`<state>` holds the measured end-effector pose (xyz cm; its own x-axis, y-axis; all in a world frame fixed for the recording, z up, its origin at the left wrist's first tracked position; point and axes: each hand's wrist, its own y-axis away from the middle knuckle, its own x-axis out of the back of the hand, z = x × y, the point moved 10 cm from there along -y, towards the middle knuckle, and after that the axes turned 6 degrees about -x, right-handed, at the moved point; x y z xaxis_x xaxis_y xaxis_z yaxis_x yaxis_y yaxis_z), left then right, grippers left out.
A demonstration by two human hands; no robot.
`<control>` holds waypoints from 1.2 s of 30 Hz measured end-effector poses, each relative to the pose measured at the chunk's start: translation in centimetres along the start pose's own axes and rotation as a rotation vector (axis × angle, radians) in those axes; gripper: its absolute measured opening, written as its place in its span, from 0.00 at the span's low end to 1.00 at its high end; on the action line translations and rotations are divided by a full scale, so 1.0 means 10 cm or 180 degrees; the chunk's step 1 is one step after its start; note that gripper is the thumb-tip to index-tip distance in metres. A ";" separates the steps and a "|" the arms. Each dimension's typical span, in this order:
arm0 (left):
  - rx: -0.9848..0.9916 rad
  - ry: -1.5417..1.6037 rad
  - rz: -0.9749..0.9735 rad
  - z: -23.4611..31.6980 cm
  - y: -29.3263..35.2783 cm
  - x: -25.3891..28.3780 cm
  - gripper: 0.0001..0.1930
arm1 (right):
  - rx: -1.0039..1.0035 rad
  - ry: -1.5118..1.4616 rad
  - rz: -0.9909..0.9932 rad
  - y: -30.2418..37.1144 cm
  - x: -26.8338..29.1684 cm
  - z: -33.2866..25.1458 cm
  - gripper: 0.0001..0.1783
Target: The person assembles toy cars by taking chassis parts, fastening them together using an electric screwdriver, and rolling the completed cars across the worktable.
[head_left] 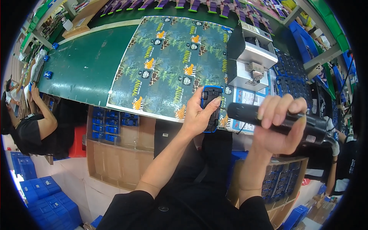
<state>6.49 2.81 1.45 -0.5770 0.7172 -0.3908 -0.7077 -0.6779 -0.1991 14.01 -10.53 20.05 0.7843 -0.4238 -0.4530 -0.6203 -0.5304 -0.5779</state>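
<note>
My left hand [194, 115] is closed around a black plastic part with a blue rim [212, 94], its thumb pressed across the dark face. The part is held upright at the table's near edge. In my right hand [281, 122] is a black electric screwdriver [245, 112], lying nearly level with its front end toward the part. Whether its tip touches the part I cannot make out. Just beyond both hands stands a grey metal screw feeder [249, 57]. Under and behind the part lies a printed sheet with a jungle animal pattern [165, 50].
Rows of black and blue parts [293, 73] lie right of the feeder. Cardboard boxes with such parts stand below, left [115, 163] and right [295, 188]. Purple pieces [193, 5] line the far side. Co-workers sit left [42, 122] and right [341, 165]. Blue bins [53, 203] stand lower left.
</note>
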 end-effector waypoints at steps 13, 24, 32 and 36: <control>0.0061 0.0059 -0.0022 -0.01 0.01 -0.02 0.14 | 0.0119 -0.0187 0.0016 -0.14 0.06 0.28 0.06; 0.0060 0.0142 0.0140 -0.01 0.01 0.00 0.13 | 0.0152 -0.0028 0.0169 -0.21 0.09 0.28 0.04; 0.0036 -0.0007 0.0143 -0.02 0.01 -0.03 0.11 | 0.0207 0.0629 -0.0030 -0.09 0.02 0.31 0.05; 0.0138 -0.0059 0.0092 -0.06 0.00 -0.05 0.10 | 0.0176 0.0329 -0.0093 -0.16 0.13 0.21 0.05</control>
<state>7.06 2.37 1.13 -0.6046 0.7006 -0.3790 -0.7075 -0.6909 -0.1486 16.01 -8.67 18.99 0.7957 -0.4835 -0.3647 -0.5937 -0.5035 -0.6277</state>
